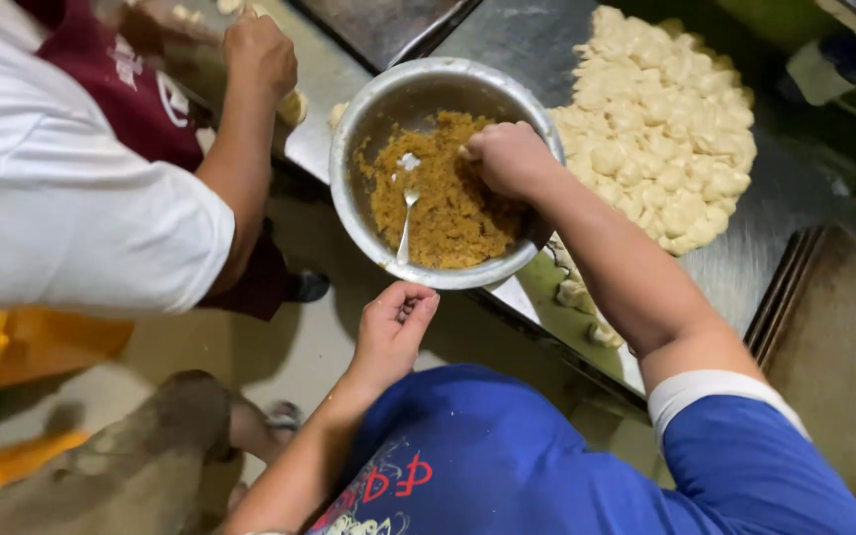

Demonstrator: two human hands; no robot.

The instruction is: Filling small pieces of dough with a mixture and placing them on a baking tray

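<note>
The right hand pinches yellow filling inside the metal bowl, which hangs over the tabletop edge. The left hand curls loosely, holding nothing, just near it.

Steel bowl at counter edge, half-filled with golden crumbly filling; spoon inside.

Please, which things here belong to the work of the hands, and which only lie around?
In use: right hand in the brown filling; metal bowl; spoon; left hand, cupped below the bowl.

Lying about: dough pieces on the steel table; baking tray; another person's hand.
</note>
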